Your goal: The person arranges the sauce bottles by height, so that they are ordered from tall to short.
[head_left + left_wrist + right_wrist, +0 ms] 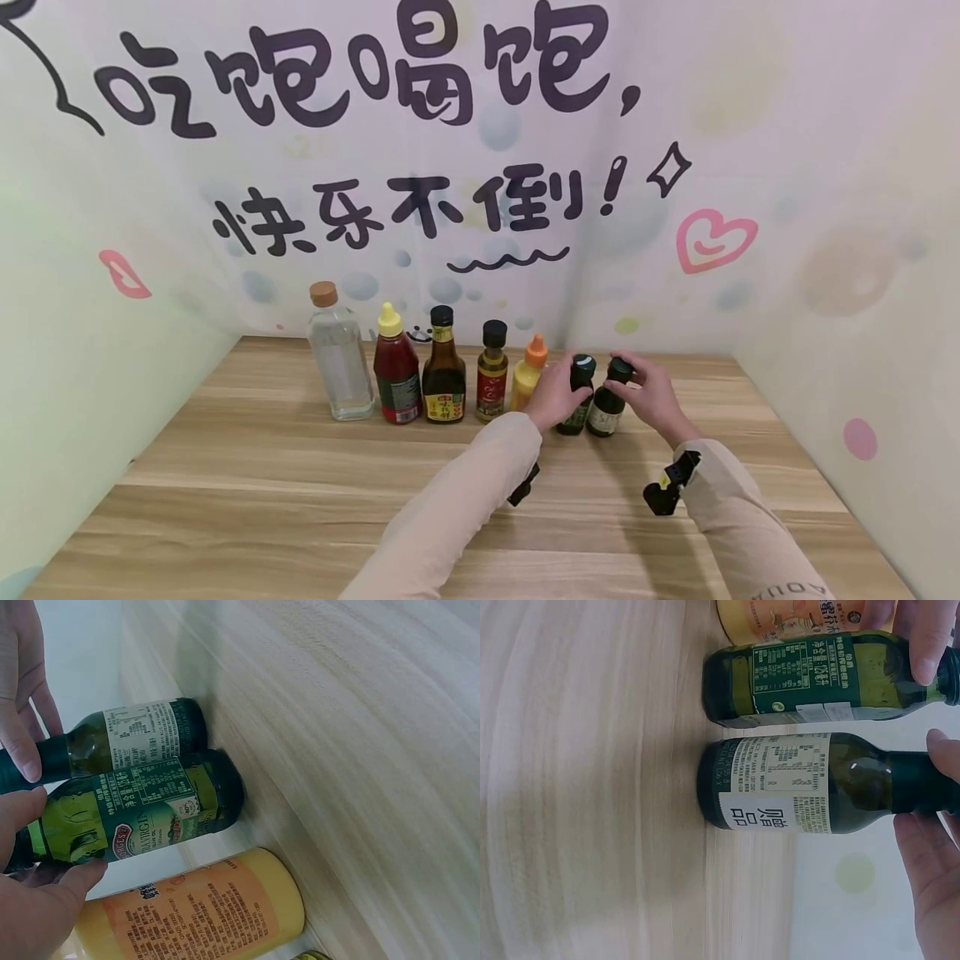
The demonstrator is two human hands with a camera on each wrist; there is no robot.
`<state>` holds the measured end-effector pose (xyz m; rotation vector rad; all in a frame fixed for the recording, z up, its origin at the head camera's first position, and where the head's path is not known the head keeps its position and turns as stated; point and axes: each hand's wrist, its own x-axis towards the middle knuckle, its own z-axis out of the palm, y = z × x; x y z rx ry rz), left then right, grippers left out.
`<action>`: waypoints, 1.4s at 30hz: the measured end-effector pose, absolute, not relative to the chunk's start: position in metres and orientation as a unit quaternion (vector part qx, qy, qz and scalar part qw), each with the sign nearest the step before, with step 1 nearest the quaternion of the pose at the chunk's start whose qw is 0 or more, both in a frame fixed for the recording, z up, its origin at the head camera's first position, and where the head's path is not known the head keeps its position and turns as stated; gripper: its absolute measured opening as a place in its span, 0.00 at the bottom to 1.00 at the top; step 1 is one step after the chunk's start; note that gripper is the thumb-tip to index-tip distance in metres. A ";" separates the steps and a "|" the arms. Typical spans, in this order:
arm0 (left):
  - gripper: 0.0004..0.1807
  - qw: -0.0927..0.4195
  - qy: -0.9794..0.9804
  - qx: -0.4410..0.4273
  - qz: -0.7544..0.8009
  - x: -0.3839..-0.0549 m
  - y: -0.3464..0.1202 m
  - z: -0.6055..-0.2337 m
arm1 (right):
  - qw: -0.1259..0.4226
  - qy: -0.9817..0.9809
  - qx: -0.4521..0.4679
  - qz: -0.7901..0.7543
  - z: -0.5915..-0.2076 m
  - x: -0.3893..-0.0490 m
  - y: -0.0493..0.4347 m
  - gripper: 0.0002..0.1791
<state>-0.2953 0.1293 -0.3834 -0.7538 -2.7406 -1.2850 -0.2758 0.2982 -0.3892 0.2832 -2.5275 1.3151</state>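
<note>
My left hand (553, 395) grips the upper part of a green olive oil bottle (150, 810), fingers and thumb round it. To its right, my right hand (654, 398) holds a dark green bottle (780, 784) with a pale label by its neck, between thumb and fingers. Both bottles stand on the wooden table (315, 500), side by side with a narrow gap in the right wrist view. Just left of the olive oil bottle is a yellow squeeze bottle (524, 383) with an orange cap, partly hidden by my left hand.
Further left along the same row stand a small oil bottle (492, 375) with a red label, a brown sauce bottle (444, 371), a red sauce bottle (397, 375) with a yellow cap and a tall clear bottle (341, 358). A printed cloth wall (480, 150) rises behind them.
</note>
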 end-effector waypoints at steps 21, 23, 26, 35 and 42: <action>0.34 0.004 -0.840 -0.261 -0.475 -0.296 0.119 -0.386 | 0.139 -0.889 0.092 0.426 -0.391 -0.285 0.304 0.26; 0.33 0.006 -0.836 -0.274 -0.475 -0.294 0.118 -0.389 | 0.130 -0.896 0.090 0.415 -0.388 -0.283 0.306 0.27; 0.32 0.012 -0.835 -0.295 -0.464 -0.294 0.114 -0.392 | 0.111 -0.911 0.097 0.385 -0.382 -0.280 0.309 0.29; 0.32 -0.015 -0.827 -0.344 -0.444 -0.290 0.080 -0.393 | 0.060 -0.934 0.111 0.334 -0.359 -0.267 0.317 0.40; 0.27 -0.011 -0.838 -0.351 -0.419 -0.284 0.034 -0.388 | 0.074 -0.939 0.115 0.316 -0.351 -0.252 0.328 0.37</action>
